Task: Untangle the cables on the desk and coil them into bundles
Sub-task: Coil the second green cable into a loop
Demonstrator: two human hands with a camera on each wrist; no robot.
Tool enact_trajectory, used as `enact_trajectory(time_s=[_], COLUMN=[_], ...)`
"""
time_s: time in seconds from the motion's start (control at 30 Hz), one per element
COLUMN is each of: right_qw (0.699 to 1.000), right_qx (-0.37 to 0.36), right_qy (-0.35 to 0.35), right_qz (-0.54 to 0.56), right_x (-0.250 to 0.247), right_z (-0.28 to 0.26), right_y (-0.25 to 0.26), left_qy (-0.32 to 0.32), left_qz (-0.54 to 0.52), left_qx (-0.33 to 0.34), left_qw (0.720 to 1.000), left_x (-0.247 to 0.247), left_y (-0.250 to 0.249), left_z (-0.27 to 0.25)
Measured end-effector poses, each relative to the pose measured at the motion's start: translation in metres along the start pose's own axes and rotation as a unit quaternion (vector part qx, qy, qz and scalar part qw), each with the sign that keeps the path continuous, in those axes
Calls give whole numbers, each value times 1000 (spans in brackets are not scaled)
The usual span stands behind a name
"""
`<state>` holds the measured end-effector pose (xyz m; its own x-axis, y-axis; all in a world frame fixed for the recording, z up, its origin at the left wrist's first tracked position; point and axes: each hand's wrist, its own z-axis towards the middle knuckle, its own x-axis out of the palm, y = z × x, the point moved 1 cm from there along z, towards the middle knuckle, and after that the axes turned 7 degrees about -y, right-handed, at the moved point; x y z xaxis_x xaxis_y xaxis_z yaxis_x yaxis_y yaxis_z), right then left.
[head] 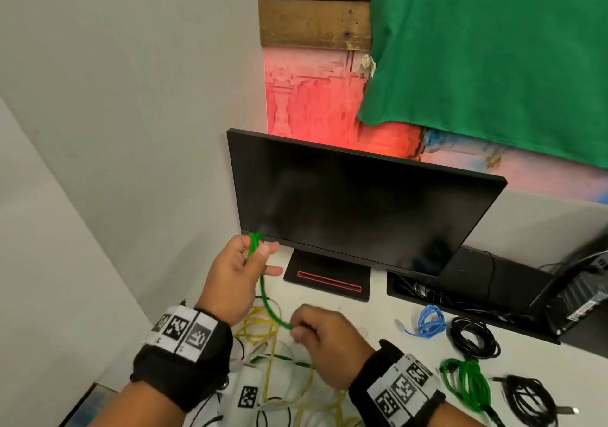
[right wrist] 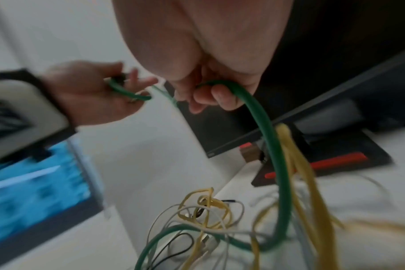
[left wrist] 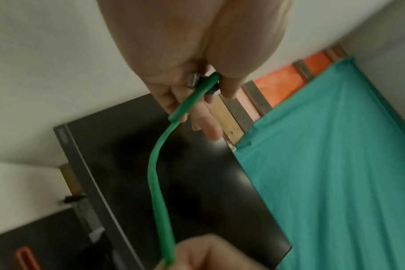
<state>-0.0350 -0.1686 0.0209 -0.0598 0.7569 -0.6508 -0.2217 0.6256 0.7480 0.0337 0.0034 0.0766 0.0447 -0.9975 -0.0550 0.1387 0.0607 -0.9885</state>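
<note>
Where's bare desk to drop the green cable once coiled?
Bare patch between the monitor base, the blue bundle and the right hand. Crowded: yellow-and-white tangle under the hands; coiled bundles fill the right side.

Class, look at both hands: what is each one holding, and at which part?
Both hold one green cable. The left hand pinches it at its plug end; the right hand grips it further along, where it rises from the tangle.

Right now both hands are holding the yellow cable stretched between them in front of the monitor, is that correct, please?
Not quite: the cable held between the left hand and right hand is the green cable, not yellow. The head view shows it, in front of the monitor.
</note>
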Motion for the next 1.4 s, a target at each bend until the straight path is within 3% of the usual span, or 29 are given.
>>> enact_trajectory(time_s=[0.03,0.1,0.23,0.4,0.47,0.53,0.6,0.7,0.8,1.0,1.07,1.17,1.3,1.33,1.4], right_qw=[999,996,984,977,979,985,987,988,978,944,949,966,956,954,923], right_qx=[-29,-66,-51,-65,-41,20,76,133,189,208,229,233,161,150,166], right_qy=[25,10,-107,-160,-166,-114,-25,50,91,235,205,60,90,59,-71], right_qz=[10,59,135,122,114,130,141,57,9,-101,-65,96,227,254,339], right_x=[0,-6,-19,-22,-29,-35,-35,-20,7,48,38,7,-15,-18,-26], right_z=[-1,3,17,25,31,33,27,5,-13,-9,1,16,26,30,41], right_y=[8,21,32,35,28,12,-12,-56,-86,-88,-81,-65,-32,-26,-19], left_qy=[14,54,133,191,195,181,126,59,52,44,51,44,0,-5,-5], left_qz=[11,32,11,52,61,46,-19,-105,-156,-281,-255,-145,-86,-87,-90], left_qx=[4,9,-11,-14,-27,-46,-77,-97,-102,-104,-85,-58,-63,-67,-74], left_qw=[1000,998,991,980,978,981,989,988,981,953,962,987,994,994,993], left_x=[0,1,2,-4,-4,-4,-9,-23,-28,-17,-16,-15,-11,-11,-12], left_y=[4,11,10,6,5,4,0,-10,-19,-37,-40,-35,-24,-22,-19], left_z=[-3,-8,-17,-20,-21,-22,-20,-9,0,14,16,10,6,6,5])
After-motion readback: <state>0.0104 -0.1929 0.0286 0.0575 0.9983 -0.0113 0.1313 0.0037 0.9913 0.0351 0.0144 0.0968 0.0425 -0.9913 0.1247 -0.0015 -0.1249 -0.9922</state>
